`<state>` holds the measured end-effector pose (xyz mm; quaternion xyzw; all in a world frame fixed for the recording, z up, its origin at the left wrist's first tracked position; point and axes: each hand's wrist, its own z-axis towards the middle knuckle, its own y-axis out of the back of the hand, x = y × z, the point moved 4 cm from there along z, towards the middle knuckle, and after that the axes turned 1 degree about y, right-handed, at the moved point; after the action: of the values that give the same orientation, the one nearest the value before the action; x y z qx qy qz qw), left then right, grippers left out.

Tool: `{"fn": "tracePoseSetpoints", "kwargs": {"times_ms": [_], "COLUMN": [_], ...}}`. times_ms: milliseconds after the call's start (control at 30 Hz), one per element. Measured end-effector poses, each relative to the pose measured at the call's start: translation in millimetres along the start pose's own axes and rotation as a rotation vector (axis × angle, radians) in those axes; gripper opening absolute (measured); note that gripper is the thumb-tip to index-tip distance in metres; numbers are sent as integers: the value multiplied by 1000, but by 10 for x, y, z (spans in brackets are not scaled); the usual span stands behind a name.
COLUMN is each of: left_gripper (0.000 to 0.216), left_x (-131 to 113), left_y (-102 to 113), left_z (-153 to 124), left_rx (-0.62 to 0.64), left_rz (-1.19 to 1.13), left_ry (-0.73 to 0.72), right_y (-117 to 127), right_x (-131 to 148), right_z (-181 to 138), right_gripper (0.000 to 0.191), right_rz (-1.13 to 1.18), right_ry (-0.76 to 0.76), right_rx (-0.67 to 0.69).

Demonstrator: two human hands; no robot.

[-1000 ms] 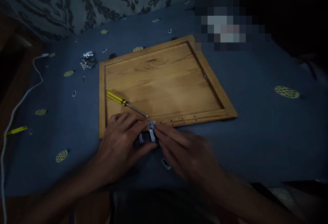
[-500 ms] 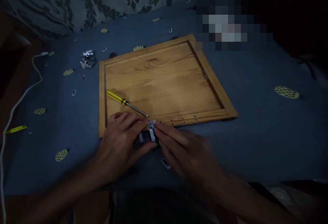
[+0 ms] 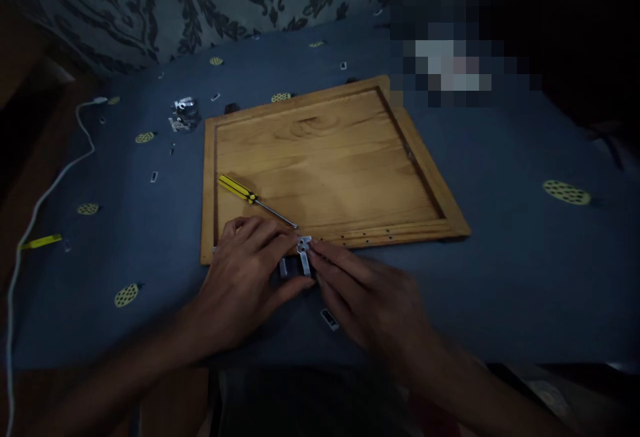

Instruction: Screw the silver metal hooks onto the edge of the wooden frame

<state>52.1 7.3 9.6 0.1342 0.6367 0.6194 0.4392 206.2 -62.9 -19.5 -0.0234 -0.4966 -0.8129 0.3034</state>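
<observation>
A framed wooden panel (image 3: 320,163) lies flat, with several small holes along its near rail. At its near edge sits a small silver metal hinge (image 3: 304,253) with a T-shaped end. My left hand (image 3: 245,270) rests over the panel's near left part, thumb and fingers closed around the hinge from the left. From the right, the fingertips of my right hand (image 3: 370,290) pinch together against the same hinge; anything small between them is hidden. A yellow-handled screwdriver (image 3: 253,198) lies on the panel, its tip close to the hinge.
Several silver metal parts (image 3: 184,115) sit on the blue patterned cloth (image 3: 500,277) beyond the panel's left side. A white cable (image 3: 47,190) runs down the left, near a yellow strip (image 3: 41,242). A blurred-out patch covers the upper right.
The whole view has shifted a little, so things appear slightly farther right. Both hands stay at the hinge with almost the same grip; the screwdriver has not moved on the panel.
</observation>
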Motion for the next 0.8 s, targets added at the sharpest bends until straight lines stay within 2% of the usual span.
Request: {"fn": "tracePoseSetpoints", "kwargs": {"times_ms": [333,500,800], "left_gripper": [35,39,44], "left_x": [10,25,26], "left_y": [-12,-24,-30], "left_z": [-6,4,57], "left_rx": [14,22,121], "left_rz": [8,4,-7], "left_ry": [-6,5,83], "right_y": [-16,-22,-103], "right_x": [4,-23,-160], "right_z": [2,-22,-113], "right_gripper": [27,28,33], "right_rz": [35,50,63], "right_ry": [-11,-6,90], "right_rx": [27,5,-82]}}
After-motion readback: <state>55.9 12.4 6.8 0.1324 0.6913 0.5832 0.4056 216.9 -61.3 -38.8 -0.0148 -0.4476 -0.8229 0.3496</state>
